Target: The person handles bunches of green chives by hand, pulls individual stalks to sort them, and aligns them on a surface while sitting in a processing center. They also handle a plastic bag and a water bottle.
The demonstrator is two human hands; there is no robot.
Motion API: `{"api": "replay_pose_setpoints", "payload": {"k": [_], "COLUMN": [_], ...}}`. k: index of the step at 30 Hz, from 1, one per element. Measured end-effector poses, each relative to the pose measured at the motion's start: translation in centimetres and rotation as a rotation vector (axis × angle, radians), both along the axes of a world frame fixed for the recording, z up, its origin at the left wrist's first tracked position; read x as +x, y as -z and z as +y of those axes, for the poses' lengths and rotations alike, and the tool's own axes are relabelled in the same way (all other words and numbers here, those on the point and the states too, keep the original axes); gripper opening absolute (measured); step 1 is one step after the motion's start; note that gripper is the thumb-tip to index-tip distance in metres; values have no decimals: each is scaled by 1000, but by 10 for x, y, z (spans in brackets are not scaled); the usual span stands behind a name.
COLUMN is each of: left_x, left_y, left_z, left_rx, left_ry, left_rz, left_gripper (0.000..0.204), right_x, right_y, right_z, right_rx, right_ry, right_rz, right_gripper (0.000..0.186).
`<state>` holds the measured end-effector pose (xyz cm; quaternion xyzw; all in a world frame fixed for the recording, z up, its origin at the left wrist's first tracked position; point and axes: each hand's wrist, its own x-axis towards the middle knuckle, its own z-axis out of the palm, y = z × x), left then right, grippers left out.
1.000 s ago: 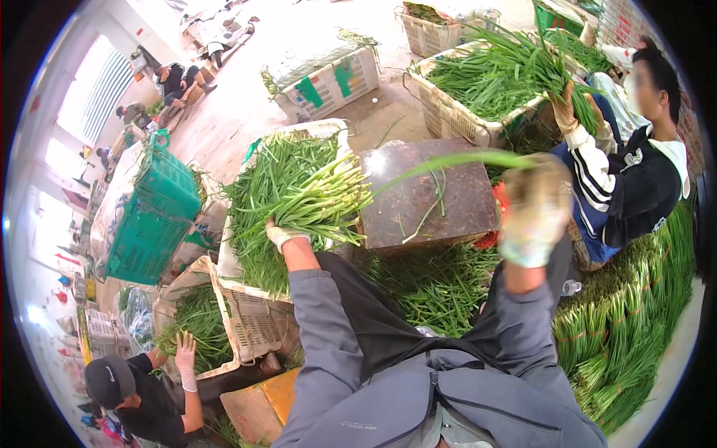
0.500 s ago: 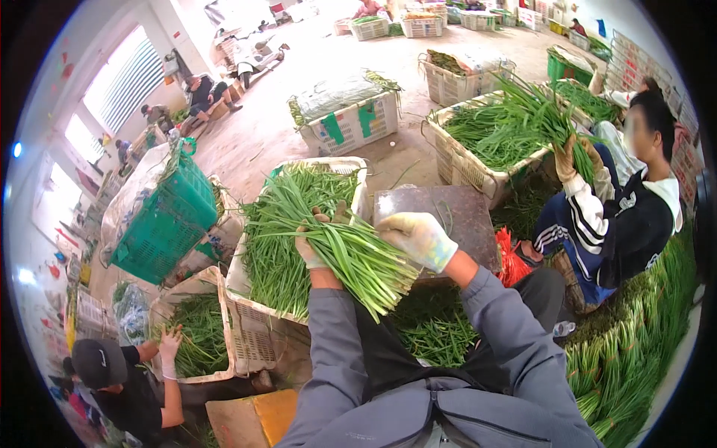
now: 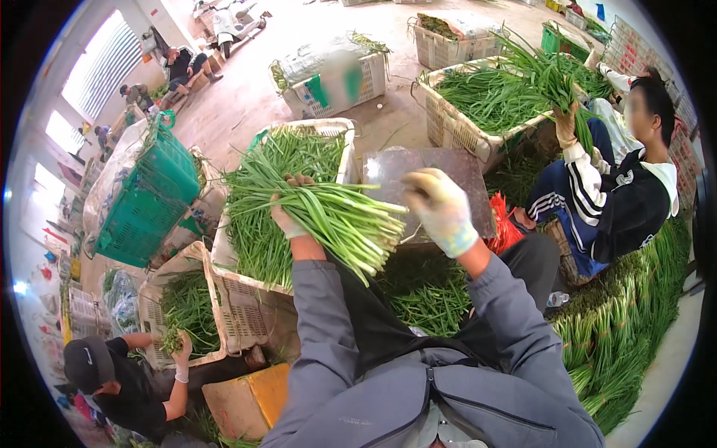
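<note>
A bunch of scallion-like greens lies across my left hand, whose fingers wrap round it. Its pale cut ends point right, above my lap, and its leaves trail left over a white crate full of loose greens. My gloved right hand is apart from the bunch, just right of the pale ends. Its fingers are curled and slightly blurred, and whatever may be in them cannot be made out. Under it stands a dark, flat-topped block.
More cut greens lie between my knees. At right, a seated person holds greens beside another crate; bundled greens line the floor. A person in a cap works at a lower-left crate. A green basket stands left.
My right hand has moved away from the bunch, to the right, with its fingers curling. My left hand still holds the bunch, now turned so its pale ends point more to the right.
</note>
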<state>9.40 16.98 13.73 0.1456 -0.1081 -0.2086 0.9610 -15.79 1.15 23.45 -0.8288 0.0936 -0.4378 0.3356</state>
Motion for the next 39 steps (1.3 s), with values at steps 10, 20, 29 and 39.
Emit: {"api": "replay_pose_setpoints", "payload": {"k": [10,20,29,39], "left_x": [29,26,17,6], "left_y": [25,22,13,10], "left_z": [10,16,12,-2], "left_rx": [-164,218,324,292], "left_ry": [22,-246,-251,-247], "left_rz": [64,272,365,305], "left_gripper": [37,56,49,51], "right_x": [-23,28,38,59], "right_y": [63,71,77,78], "right_z": [60,61,45,46], "right_rx": [49,637,760,1263], "right_ry": [-136,-345,-314,-417], "right_rz": [358,556,529,124], "right_gripper": [23,57,51,33]}}
